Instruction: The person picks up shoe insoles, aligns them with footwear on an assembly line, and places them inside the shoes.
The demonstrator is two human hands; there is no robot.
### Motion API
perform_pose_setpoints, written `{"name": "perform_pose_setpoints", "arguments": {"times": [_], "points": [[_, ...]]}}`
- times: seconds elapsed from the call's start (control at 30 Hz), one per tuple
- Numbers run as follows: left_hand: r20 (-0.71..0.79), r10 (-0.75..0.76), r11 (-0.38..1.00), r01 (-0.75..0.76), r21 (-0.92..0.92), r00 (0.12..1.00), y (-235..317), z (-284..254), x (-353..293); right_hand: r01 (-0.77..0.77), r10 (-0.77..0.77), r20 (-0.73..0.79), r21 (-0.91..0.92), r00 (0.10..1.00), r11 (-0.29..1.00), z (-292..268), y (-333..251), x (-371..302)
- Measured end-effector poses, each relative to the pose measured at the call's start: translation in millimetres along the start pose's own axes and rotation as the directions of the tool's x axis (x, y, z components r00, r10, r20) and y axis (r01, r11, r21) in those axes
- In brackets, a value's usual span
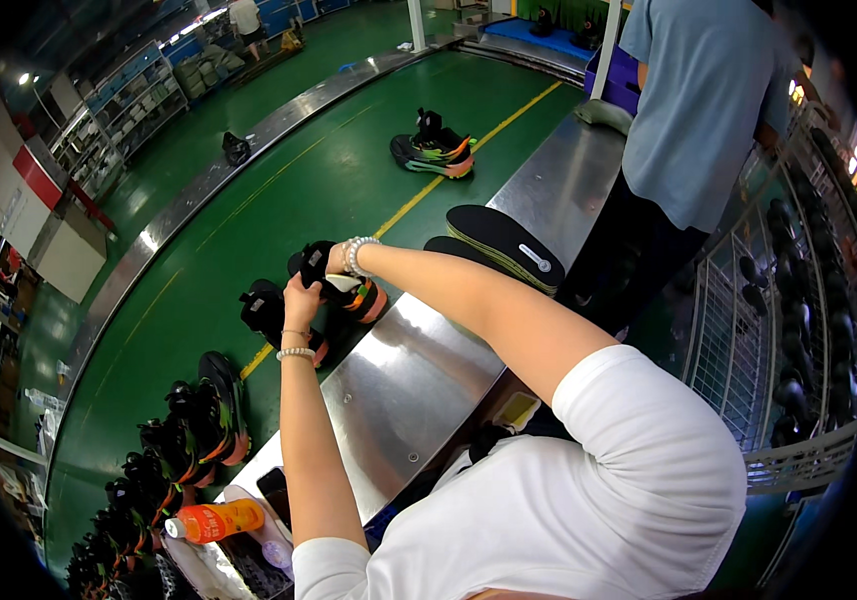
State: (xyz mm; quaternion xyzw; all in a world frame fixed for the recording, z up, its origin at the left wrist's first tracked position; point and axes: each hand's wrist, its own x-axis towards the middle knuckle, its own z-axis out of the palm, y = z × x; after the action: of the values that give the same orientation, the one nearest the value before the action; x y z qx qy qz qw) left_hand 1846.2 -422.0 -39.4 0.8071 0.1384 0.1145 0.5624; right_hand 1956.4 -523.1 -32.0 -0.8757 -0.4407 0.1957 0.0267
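Note:
Both hands work on a black shoe with an orange and green sole (341, 291) standing on the green conveyor belt (279, 190). My left hand (301, 300) grips its near side, a bead bracelet on the wrist. My right hand (337, 261) holds the shoe's top from the right, also with a bead bracelet. A second black shoe (267, 310) sits just left of it, touching.
Another pair of shoes (434, 148) lies farther up the belt. A row of several shoes (184, 425) lines the belt's near left. Black soles (502, 243) rest on the steel bench (399, 380). An orange bottle (214, 520) lies near. A person in a blue shirt (694, 100) stands at right.

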Motion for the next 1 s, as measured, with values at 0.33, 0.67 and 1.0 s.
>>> {"name": "perform_pose_setpoints", "arguments": {"times": [0.33, 0.67, 1.0], "points": [[0.046, 0.009, 0.989, -0.016, 0.147, 0.999, 8.2, -3.6, -4.8, 0.004, -0.023, -0.111, -0.17, 0.994, 0.985, -5.9, -40.3, -23.4], [0.005, 0.041, 0.99, -0.041, 0.134, 0.999, 10.3, -2.4, -8.9, -0.143, 0.157, -0.283, 0.069, 0.946, 0.987, -15.5, -64.1, -59.3], [0.044, 0.075, 0.986, -0.081, 0.145, 0.996, 10.0, 7.4, -5.5, -0.286, 0.292, -0.23, 0.058, 0.929, 0.956, 15.6, -45.6, -15.9]]}}
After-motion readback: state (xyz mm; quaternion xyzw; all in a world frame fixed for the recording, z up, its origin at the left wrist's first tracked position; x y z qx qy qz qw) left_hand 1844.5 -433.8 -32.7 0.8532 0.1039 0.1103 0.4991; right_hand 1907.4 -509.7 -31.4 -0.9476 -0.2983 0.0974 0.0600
